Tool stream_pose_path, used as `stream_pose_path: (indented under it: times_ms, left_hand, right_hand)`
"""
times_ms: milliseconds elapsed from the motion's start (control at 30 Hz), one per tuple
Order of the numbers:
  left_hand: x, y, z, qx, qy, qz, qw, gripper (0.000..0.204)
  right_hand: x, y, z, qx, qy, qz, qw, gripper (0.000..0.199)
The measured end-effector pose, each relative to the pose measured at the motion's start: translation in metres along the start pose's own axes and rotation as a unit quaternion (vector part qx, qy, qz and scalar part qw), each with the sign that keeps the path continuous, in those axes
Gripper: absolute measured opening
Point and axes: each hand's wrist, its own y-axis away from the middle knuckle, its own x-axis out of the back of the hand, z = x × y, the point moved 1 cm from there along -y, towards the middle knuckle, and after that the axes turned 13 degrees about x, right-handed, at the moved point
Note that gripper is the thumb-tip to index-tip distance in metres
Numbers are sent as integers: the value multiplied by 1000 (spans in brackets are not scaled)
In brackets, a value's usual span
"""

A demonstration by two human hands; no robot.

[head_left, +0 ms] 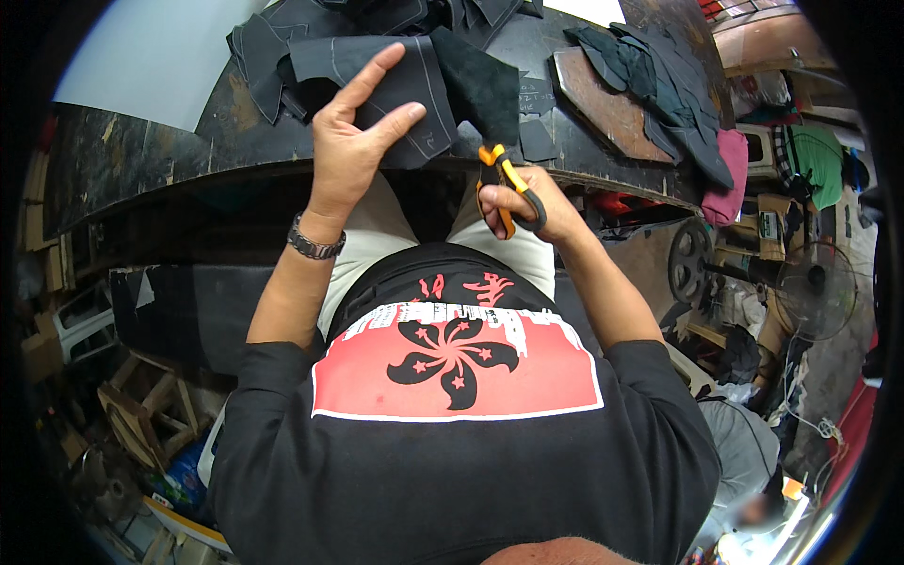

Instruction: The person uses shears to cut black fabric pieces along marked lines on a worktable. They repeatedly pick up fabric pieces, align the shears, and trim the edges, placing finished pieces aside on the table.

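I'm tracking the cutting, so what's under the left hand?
The left hand rests on a dark leather piece with chalk lines, lying on the worn table. Whatever lies beneath that piece is hidden.

Matt dark cloth piece (395,89), scuffed worktable (169,151)

Dark fabric piece (395,94) flat at bench edge; orange-handled scissors (504,188) upright nr it
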Motion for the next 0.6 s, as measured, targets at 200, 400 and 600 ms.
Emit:
stream_pose_path:
  times_ms: [200, 400, 600]
  left_hand:
    - [-4, 6, -12, -52, -80, 42, 995, 64]
    - [-5, 3, -9, -12, -42, 29, 999, 70]
    - [-14, 5, -12, -25, -74, 35, 996, 73]
  right_hand:
    - [8, 22, 17, -24, 10, -33, 999, 33]
    - [32, 48, 15, -34, 26, -92, 995, 35]
    - [26, 54, 13, -14, 67, -140, 988, 37]
